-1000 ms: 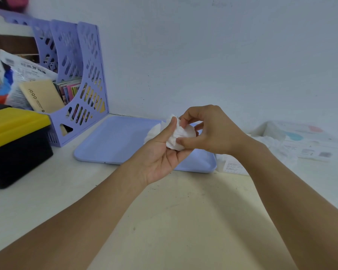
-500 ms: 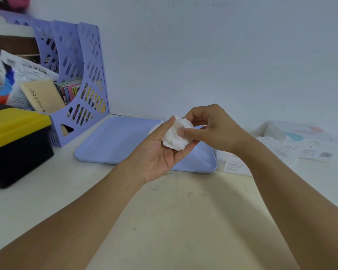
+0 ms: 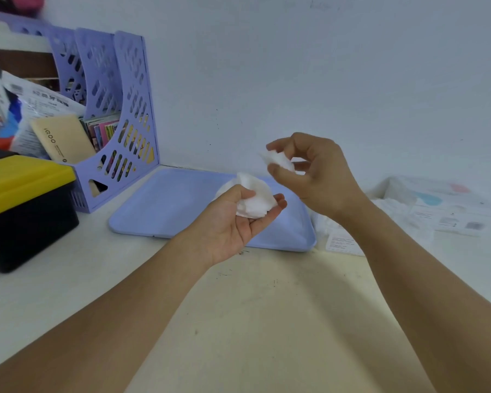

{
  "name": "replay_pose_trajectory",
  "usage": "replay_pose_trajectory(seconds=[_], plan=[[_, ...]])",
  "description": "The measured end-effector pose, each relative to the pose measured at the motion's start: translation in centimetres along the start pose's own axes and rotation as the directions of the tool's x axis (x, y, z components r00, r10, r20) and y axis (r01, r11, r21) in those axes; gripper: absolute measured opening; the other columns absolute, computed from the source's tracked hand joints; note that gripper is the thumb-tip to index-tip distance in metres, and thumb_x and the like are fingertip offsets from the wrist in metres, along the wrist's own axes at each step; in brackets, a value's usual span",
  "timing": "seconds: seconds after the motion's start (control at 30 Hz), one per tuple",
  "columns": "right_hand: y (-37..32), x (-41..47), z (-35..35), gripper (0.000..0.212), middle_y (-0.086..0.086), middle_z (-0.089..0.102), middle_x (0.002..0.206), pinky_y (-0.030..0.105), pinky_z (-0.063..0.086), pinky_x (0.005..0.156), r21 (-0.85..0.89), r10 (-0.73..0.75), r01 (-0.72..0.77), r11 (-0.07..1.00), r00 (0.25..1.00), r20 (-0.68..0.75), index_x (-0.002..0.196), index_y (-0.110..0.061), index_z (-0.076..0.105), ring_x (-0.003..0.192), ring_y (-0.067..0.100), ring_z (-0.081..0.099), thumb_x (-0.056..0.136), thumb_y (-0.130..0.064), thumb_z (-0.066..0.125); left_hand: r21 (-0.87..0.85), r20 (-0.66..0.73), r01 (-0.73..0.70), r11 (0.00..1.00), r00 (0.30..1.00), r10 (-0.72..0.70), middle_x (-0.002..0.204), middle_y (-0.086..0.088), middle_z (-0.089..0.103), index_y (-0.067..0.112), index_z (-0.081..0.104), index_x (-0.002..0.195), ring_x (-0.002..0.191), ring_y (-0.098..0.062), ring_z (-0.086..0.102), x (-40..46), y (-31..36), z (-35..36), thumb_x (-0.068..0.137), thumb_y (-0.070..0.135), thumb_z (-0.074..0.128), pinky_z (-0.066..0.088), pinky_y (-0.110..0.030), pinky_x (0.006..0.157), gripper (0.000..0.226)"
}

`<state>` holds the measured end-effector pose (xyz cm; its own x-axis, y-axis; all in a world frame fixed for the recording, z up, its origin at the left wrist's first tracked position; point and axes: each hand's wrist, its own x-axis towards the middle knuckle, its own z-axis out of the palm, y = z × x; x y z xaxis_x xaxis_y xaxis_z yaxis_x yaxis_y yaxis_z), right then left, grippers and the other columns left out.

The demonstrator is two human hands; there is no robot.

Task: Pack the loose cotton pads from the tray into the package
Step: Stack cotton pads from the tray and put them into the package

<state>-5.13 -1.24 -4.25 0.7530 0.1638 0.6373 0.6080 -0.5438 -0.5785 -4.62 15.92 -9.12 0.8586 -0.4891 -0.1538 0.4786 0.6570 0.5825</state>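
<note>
Cotton pads (image 3: 254, 199) cupped in left hand (image 3: 233, 222) grip, right hand (image 3: 318, 174) grip pinching one pad (image 3: 278, 159) just above

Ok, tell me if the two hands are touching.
Apart. The head view shows tray and wall between the left hand and the raised right hand.

Just the one camera here, head-mounted, so you're looking forward and down along both forearms at the worktop (image 3: 261, 321). It's wide-angle: the wall (image 3: 323, 80) bows a bit and the file rack (image 3: 111, 114) at far left leans. Pretty close in, with the hands mid-frame, left hand (image 3: 238, 219) and right hand (image 3: 315, 177), and the tray (image 3: 167, 208) right behind them. No second view to compare against.
</note>
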Motion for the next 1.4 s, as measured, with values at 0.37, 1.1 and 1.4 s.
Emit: replay_pose_trajectory(seconds=[0.37,1.1,1.4], plan=[[0.7,-0.2,1.3,0.018,0.002,0.072,0.102,0.044,0.054,0.077,-0.232,-0.180,0.237,0.943,0.953,0.245,0.080,-0.018,0.061,0.090,0.023,0.067,0.069,-0.009,0.072,0.133,0.052,-0.029,0.991,0.998,0.022,0.119,-0.017,0.070,-0.001,0.068,0.114,0.100,-0.023,0.070,0.1,0.1,-0.3,0.103,0.018,0.041,0.061,-0.037,0.089,0.035],[1.3,-0.7,1.9,0.012,0.002,0.073,0.109,0.042,0.055,0.083,-0.233,-0.218,0.237,0.943,0.970,0.104,0.082,-0.009,0.065,0.099,0.020,0.068,0.078,-0.005,0.075,0.166,0.097,-0.037,0.985,0.995,0.021,0.116,-0.013,0.073,0.002,0.065,0.121,0.099,-0.019,0.073,0.0,0.3,0.0,0.107,0.020,0.040,0.060,-0.034,0.089,0.033],[1.0,-0.6,1.9,0.013,-0.006,0.073,0.107,0.034,0.052,0.080,-0.284,-0.214,0.270,0.920,0.953,0.214,0.093,-0.011,0.070,0.094,0.015,0.067,0.080,-0.015,0.072,0.180,0.097,-0.059,0.982,0.994,0.042,0.090,-0.009,0.074,0.000,0.062,0.114,0.075,-0.016,0.074,0.0,0.3,0.1,0.109,0.019,0.034,0.062,-0.029,0.077,0.034]])
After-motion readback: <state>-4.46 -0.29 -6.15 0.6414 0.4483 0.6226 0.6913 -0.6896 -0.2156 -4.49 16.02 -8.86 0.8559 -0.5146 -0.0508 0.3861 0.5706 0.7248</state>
